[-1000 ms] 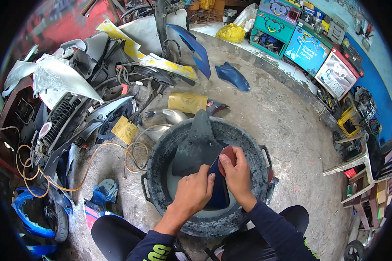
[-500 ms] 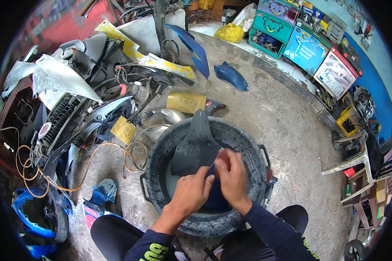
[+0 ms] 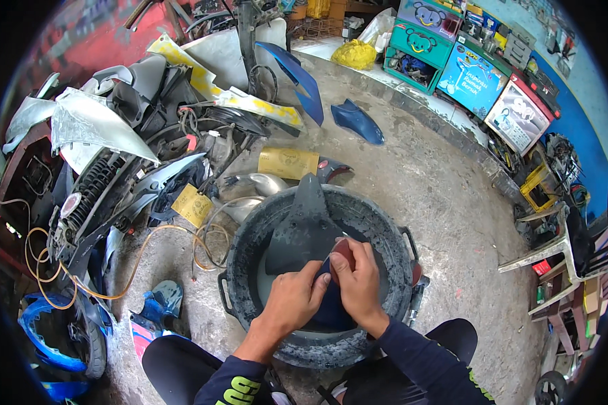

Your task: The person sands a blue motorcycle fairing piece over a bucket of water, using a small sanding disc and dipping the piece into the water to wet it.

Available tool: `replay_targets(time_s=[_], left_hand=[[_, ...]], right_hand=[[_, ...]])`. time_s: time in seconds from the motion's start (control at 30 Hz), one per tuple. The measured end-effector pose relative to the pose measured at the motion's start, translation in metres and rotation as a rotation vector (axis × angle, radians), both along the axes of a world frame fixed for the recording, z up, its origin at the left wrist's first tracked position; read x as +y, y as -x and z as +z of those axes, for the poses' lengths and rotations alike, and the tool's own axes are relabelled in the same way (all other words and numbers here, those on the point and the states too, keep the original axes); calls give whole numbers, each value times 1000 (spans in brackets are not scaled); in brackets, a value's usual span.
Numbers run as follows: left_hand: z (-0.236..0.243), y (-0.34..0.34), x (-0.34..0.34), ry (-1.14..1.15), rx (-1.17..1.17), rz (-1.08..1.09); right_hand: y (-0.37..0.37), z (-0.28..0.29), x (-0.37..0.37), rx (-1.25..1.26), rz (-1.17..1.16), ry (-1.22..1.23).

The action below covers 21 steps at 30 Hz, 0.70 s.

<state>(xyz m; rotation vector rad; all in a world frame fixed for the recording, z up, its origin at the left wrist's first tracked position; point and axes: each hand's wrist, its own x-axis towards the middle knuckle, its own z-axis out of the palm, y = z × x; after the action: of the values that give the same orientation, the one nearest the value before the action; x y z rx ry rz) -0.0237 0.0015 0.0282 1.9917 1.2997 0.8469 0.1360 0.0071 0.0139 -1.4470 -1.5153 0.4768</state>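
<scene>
Both my hands are over a round black tub (image 3: 321, 354) that stands between my knees and has whitish water in it. My left hand (image 3: 289, 300) is closed on a dark blue panel (image 3: 336, 309), with its thumb and fingers at the upper edge. A reddish-brown piece of sandpaper (image 3: 343, 250) is pinched in my right hand (image 3: 360, 282), against the top of that panel. The blue panel's lower part goes down into the tub, partly behind my hands. Behind them a dark grey, pointed panel (image 3: 300, 233) leans in the tub, its tip above the far rim.
Yellow-brown sheets (image 3: 288, 163) lie beyond the tub. Motorcycle body panels and parts (image 3: 101, 125) are heaped at left, with a coiled orange hose (image 3: 152, 233) nearby. A blue panel (image 3: 358, 121) lies on the concrete floor. Drawers (image 3: 419, 44) and a white chair (image 3: 540, 246) stand at right.
My right hand, blurred before, now shows sharply and slightly lower, with more of the reddish sandpaper visible. My left hand keeps its hold on the blue panel.
</scene>
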Motion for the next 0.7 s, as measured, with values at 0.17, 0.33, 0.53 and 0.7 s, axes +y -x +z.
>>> replay_targets(time_s=[0.17,0.33,0.53,0.7], left_hand=[[-2,-2,1,11,-30,-38],[6,-3,2,32,-18,-36],[1,-2,1,11,-54,-27],[-1,4,4,22,-29,-18]], right_hand=[[-5,6,11,49,-63,9],[-7,10,14,40,-52,41],[-5,10,14,76,-23,8],[2,-4,3,63,-5,-15]])
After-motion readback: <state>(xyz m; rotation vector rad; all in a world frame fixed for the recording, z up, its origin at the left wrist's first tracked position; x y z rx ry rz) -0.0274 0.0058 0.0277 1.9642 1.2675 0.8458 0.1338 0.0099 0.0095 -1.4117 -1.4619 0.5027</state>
